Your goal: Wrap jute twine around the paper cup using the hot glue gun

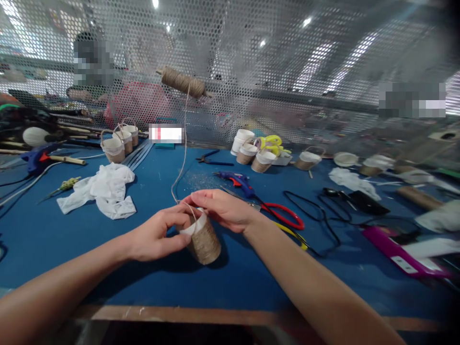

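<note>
A small white paper cup wrapped in brown twine [206, 243] is tilted over the table in front of me. My left hand [158, 235] grips it at the rim, thumb on the near side. At the far side of the rim, the fingers of my right hand [223, 208] are pinched on a strand of twine [185, 153]; the fingertips are partly hidden. That strand runs up to a twine spool [181, 82] hung before the perforated screen. Beyond my right hand lies a blue glue gun [235, 182].
Red-handled scissors [287, 218] and black cable lie on the right of the blue table [237, 287], with a purple power strip [402, 251] farther over. White cloth gloves [102, 189] lie left. Twine-wrapped cups [115, 148] stand at the back; pliers [212, 157] lie centre-back.
</note>
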Motion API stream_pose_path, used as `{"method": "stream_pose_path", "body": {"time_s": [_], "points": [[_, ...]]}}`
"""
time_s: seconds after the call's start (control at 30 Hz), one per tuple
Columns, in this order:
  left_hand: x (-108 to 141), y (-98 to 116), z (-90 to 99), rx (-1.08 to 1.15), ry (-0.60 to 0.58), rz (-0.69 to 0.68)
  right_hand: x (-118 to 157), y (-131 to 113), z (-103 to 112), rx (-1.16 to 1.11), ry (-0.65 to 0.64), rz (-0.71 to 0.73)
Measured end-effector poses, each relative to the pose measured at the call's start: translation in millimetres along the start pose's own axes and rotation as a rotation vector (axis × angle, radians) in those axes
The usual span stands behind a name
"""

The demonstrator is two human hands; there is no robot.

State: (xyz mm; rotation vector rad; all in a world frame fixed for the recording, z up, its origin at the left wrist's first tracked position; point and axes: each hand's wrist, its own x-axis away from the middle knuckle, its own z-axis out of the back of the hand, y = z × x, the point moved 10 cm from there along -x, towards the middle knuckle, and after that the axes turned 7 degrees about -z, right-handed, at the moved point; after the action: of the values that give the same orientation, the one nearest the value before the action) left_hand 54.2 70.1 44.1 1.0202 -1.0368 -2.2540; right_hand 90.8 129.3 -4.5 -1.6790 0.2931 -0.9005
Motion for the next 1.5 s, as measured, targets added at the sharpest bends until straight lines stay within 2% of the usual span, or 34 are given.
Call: {"method": "stream_pose_path", "body": {"time_s": [0.2,0.4,0.53,0.7,0.87,1.13,1.5], "points": [[2.8,-3.2,-4.6,-0.048,-0.04,0.022,-2.8,0.4,-19.5,-0.112,-0.133,-0.03],[3.8,-11.8,-3.8,0.009,-0.038,0.086,-1.2,-6.5,-17.3,-0.166,-0.119,0.006],[2.5,-12.2,-0.1,0.13,-0.009,0.084,10.7,-21.7,-6.6,-0.105,-0.016,0.132],[5.2,-21.1,6.3,0.348,0.068,0.153,40.5,-41.1,20.3,0.035,0.262,0.343],[6.5,-22.9,7.0,0.443,0.096,0.182,58.5,-37.4,33.8,0.124,0.409,0.391],[7.1,-20.3,6.3,0.475,0.088,0.178,56.7,-18.2,40.1,0.107,0.459,0.351],[10.1,-13.9,5.1,0.436,0.047,0.152,54.1,-11.2,34.5,0.125,0.459,0.284]]}}
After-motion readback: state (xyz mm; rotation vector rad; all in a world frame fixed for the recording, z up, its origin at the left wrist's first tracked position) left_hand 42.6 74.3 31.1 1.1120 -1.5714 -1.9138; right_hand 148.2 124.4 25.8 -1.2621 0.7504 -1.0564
